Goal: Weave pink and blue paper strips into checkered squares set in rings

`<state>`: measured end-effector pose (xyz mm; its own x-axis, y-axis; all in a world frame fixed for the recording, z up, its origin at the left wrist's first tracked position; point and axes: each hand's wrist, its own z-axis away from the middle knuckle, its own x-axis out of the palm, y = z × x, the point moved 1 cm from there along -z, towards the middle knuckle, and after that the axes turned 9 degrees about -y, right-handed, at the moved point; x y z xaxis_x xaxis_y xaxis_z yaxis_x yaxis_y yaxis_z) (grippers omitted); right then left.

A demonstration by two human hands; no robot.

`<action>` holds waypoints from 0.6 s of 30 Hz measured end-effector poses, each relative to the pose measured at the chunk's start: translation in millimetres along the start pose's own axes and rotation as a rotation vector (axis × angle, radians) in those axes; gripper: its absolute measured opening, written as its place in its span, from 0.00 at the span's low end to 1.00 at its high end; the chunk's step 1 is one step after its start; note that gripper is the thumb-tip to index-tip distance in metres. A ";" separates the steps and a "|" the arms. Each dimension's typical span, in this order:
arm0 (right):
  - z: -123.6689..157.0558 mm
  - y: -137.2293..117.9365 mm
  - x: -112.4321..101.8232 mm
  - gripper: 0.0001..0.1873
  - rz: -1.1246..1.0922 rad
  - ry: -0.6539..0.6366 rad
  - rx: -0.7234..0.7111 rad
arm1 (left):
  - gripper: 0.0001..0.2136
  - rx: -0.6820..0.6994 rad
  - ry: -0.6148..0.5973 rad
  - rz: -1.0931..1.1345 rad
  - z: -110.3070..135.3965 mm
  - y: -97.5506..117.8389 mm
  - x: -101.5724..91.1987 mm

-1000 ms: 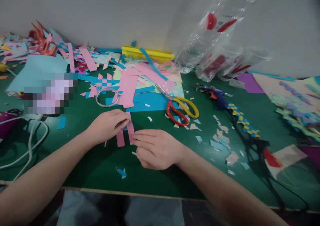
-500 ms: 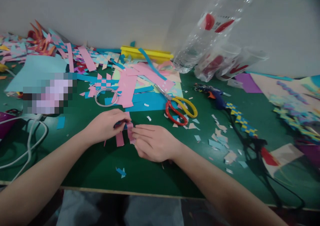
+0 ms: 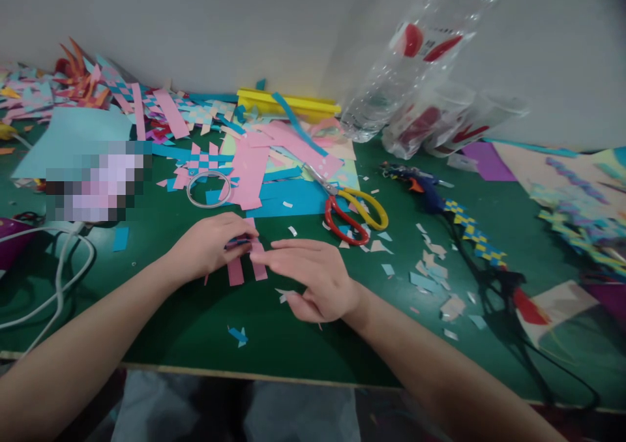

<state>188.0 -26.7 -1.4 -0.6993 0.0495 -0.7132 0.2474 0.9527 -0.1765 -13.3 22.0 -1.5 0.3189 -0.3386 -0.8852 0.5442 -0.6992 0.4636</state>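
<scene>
Pinching the far ends of two narrow pink paper strips with the left hand, fingers pressed together over them and a sliver of blue just showing beneath the grip. Lying side by side on the dark green tabletop, near the middle, free ends pointing toward the near edge. Reaching in from the right with the right hand, long fingers stretched out and loosely spread, holding nothing, the leading tip touching the right-hand strip.

Judged feather-light, thin and limp: apt to slide on the smooth surface, to curl, crease or tear under a hard pull. Best taken flat near an end, between finger pads, or simply pressed down to keep in place; best not gripped mid-length, where a kink would likely set.

Farther off, a loose heap of pink and blue paper sheets, a clear tape ring, and red-and-yellow-handled scissors to the right.
</scene>
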 end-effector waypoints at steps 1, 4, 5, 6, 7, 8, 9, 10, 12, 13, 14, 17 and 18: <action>0.3 0.5 -0.6 0.17 -0.050 0.055 0.027 | 0.08 0.002 0.000 0.002 -0.2 0.4 -0.1; -0.8 0.9 -2.6 0.20 -0.063 0.191 0.070 | 0.09 -0.031 0.014 0.011 -1.1 1.7 0.5; -1.7 0.6 -3.4 0.20 -0.048 0.220 0.078 | 0.10 -0.050 0.021 0.013 -1.5 1.9 1.0; -2.6 0.3 -4.1 0.19 -0.033 0.236 0.090 | 0.10 -0.071 0.028 0.013 -2.0 2.0 1.5; -3.6 0.1 -4.5 0.18 -0.011 0.233 0.103 | 0.09 -0.094 0.034 0.011 -2.4 1.9 2.0; -4.4 0.0 -4.4 0.15 0.021 0.211 0.117 | 0.08 -0.117 0.037 0.010 -2.9 1.6 2.5; -4.9 0.4 -3.6 0.13 0.061 0.169 0.131 | 0.07 -0.138 0.039 0.012 -3.4 1.2 3.0; -5.0 1.1 -2.3 0.11 0.106 0.115 0.142 | 0.07 -0.152 0.041 0.018 -3.7 0.6 3.3; -4.4 3.9 1.8 0.07 0.186 -0.001 0.156 | 0.05 -0.156 0.042 0.037 -4.1 -0.3 3.7; -3.7 5.7 3.9 0.05 0.215 -0.044 0.160 | 0.05 -0.146 0.040 0.046 -4.1 -0.7 3.9; -3.0 7.4 6.0 0.03 0.243 -0.080 0.165 | 0.05 -0.138 0.040 0.049 -4.1 -0.9 4.0; -1.7 10.8 10.7 0.03 0.346 -0.179 0.190 | 0.06 -0.134 0.047 0.036 -3.8 -1.1 4.2; -1.7 11.1 11.7 0.04 0.380 -0.212 0.196 | 0.06 -0.133 0.049 0.032 -3.7 -1.0 4.2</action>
<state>181.4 -15.0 -10.5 -0.3874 0.3022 -0.8710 0.5953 0.8034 0.0140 -9.6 23.5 -5.6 0.3738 -0.3259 -0.8684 0.6303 -0.5975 0.4956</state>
